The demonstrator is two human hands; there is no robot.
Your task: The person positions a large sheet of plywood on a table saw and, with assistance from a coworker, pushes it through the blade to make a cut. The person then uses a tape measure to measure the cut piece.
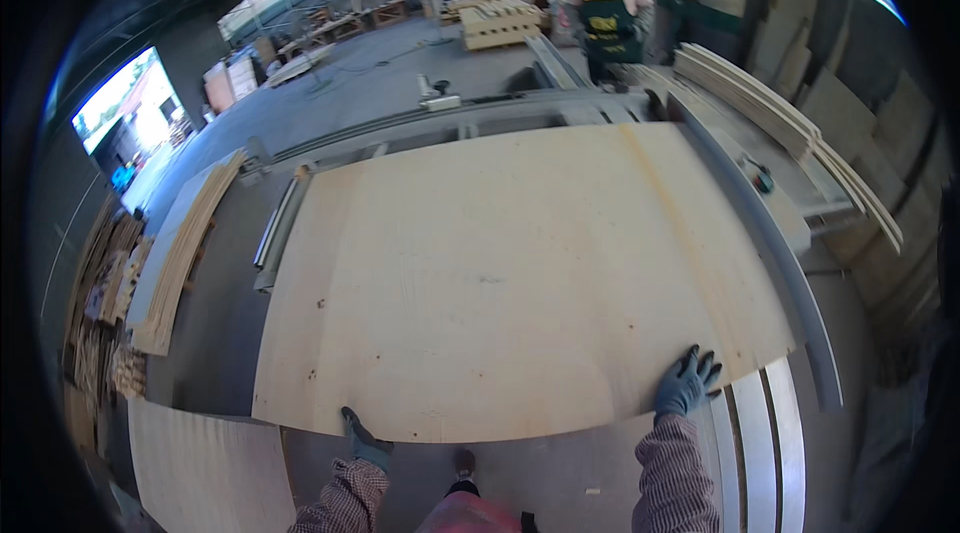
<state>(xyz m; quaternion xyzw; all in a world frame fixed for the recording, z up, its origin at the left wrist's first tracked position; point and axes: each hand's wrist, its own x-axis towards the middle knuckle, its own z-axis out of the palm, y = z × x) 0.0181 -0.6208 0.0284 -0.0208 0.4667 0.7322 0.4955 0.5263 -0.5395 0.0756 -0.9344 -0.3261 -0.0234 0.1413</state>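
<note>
A large pale plywood sheet (480, 273) with small dark knots lies across a saw table in front of me. At its near edge, left of centre, my left hand (367, 440) in a grey-blue glove grips the sheet. One digit rests on top there, and the other fingers are hidden at or below the edge. My right hand (686, 385), gloved the same way, lies flat on the sheet's near right corner with its fingers spread. Along the sheet's right side runs a long grey metal fence (765, 243).
Slotted metal table strips (765, 433) stand under the right corner. Another person (607, 18) in a dark apron stands beyond the far edge. Board stacks lie at the left (190, 243) and far right (750, 98). A plywood piece (210, 463) is low at the left.
</note>
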